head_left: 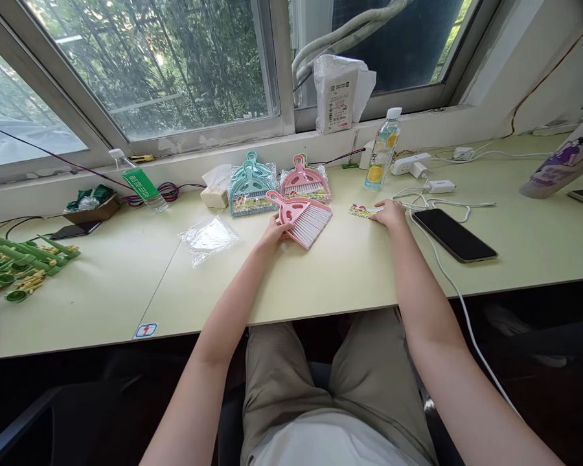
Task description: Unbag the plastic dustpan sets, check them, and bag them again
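Observation:
My left hand (273, 232) grips the handle end of a pink mini brush and dustpan set (302, 219) that lies unwrapped on the pale green table (126, 285). My right hand (390, 212) rests on the table with its fingers on a small printed paper card (363, 210). Behind the pink set lie a teal brush set (250, 184) and another pink set (304, 181), both in clear wrappers. An empty clear plastic bag (208, 237) lies left of my left hand.
A black phone (453, 234) with a white cable (447, 272) lies right of my right hand. A lemon drink bottle (383, 150), chargers (411, 164), a green-label bottle (140, 181), a tissue pack (214, 188) and a white parcel (340, 94) line the window sill. Green plastic pieces (19, 262) lie far left.

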Demonstrator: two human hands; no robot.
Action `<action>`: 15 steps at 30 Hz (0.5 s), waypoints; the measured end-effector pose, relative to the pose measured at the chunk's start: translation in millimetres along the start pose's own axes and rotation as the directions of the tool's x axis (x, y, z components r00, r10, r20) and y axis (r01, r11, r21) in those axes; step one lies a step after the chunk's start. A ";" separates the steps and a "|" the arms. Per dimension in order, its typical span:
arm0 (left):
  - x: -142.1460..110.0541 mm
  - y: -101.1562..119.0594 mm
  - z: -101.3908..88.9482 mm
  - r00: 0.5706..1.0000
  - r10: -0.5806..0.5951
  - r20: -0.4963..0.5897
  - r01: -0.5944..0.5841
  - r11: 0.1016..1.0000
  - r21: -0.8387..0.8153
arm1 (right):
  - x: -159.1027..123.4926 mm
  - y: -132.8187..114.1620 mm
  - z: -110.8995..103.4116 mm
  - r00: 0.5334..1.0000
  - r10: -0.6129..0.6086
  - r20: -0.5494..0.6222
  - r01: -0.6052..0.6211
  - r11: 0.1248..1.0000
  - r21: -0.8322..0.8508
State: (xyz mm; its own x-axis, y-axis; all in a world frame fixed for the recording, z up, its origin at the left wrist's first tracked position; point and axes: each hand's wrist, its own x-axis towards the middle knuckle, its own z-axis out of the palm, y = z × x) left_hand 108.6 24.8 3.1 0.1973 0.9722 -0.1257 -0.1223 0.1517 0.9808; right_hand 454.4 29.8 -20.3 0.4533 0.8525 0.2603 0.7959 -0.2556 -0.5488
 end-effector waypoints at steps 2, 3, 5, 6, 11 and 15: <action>1.3 -0.8 -0.6 1.000 0.003 0.005 -0.003 1.000 0.009 | 0.7 -7.4 1.6 0.993 0.109 0.045 -0.113 0.990 0.084; 2.0 -1.3 -0.9 1.000 0.006 0.007 -0.006 1.000 0.012 | 0.6 -12.7 1.4 0.989 0.133 0.060 -0.141 0.976 0.166; 3.3 -2.1 -1.4 1.000 0.012 0.013 -0.012 1.000 0.014 | -2.1 -26.1 -1.1 0.995 0.097 0.032 -0.101 0.914 0.393; 3.8 -2.3 -1.6 1.000 0.015 0.017 -0.016 1.000 0.011 | -5.3 -34.1 -3.5 0.999 0.047 0.004 -0.043 0.861 0.507; 2.8 -1.8 -1.6 0.998 0.017 0.068 -0.016 1.000 -0.005 | -39.8 -78.4 -23.3 0.954 -0.290 0.073 0.114 0.578 0.808; 1.4 -1.7 -1.8 0.994 0.027 0.103 -0.028 1.000 0.008 | -63.5 -97.9 -27.7 0.718 -0.599 0.355 -0.016 0.496 0.868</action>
State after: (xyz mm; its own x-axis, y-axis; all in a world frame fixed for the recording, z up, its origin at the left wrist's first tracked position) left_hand 107.3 26.3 1.0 0.2930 0.9525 -0.0835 -0.1197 0.1232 0.9851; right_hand 358.8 -11.9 38.9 -0.2940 0.9269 0.2333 0.0389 0.2555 -0.9660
